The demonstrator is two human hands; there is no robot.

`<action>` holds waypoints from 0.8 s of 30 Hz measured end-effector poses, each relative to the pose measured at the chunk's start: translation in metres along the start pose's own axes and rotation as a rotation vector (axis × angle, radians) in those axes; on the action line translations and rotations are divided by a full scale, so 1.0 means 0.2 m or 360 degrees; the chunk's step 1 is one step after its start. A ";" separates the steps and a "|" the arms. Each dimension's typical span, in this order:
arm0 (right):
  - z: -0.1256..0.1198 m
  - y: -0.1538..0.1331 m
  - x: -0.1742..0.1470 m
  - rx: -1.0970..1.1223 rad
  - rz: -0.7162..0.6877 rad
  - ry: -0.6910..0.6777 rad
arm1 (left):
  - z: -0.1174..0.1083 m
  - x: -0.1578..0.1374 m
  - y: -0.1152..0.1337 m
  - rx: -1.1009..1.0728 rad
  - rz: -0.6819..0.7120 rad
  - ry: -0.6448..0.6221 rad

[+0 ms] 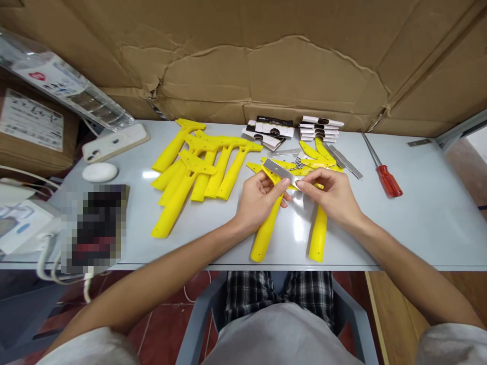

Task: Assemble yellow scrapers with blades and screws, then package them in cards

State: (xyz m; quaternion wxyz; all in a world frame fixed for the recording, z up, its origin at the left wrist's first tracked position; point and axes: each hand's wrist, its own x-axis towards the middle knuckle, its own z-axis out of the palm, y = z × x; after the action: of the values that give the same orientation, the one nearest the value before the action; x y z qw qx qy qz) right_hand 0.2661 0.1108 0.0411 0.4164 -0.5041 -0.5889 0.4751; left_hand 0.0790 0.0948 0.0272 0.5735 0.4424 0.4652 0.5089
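Observation:
My left hand [259, 198] is closed around the head of a yellow scraper handle [266, 234], its thumb pressing a flat metal blade [278, 169] against the head. At the blade's right end, the thumb and forefinger of my right hand [330, 192] are pinched together on it; any small part between those fingertips is hidden. Under my right hand lies another yellow scraper handle [318, 235]. Just beyond my hands are several loose yellow head pieces [319, 163], a small heap of screws [299, 162] and bare metal blades [345, 161].
Several yellow scrapers [182, 197] lie grouped at left. Blade packets [274, 125] and a stack of white packets [319, 129] sit by the cardboard wall. A red screwdriver [388, 181] lies right. A phone [116, 142], white oval case [99, 172] and pixelated device [97, 228] occupy the left end.

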 end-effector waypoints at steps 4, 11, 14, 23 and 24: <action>-0.01 0.00 0.01 0.0054 0.0023 -0.0014 | 0.00 -0.01 0.00 0.0018 -0.0038 -0.0015; 0.01 -0.02 0.00 0.0113 0.0155 -0.0063 | 0.01 0.00 0.01 -0.0024 -0.0096 0.0052; 0.02 -0.01 0.00 0.0085 0.0126 -0.0081 | 0.01 -0.01 0.02 -0.0012 -0.0159 0.0087; -0.14 -0.09 -0.06 -0.1107 -0.0260 -0.0218 | 0.00 0.00 0.03 -0.0025 -0.0229 0.0162; -0.15 -0.10 -0.09 -0.1307 -0.0219 -0.0305 | 0.00 0.00 0.03 -0.0025 -0.0229 0.0175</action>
State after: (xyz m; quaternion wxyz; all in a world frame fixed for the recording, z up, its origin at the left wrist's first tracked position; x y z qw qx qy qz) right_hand 0.2938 0.0971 0.0667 0.1554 -0.5411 -0.7975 0.2170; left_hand 0.0781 0.0954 0.0340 0.5856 0.3747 0.5226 0.4935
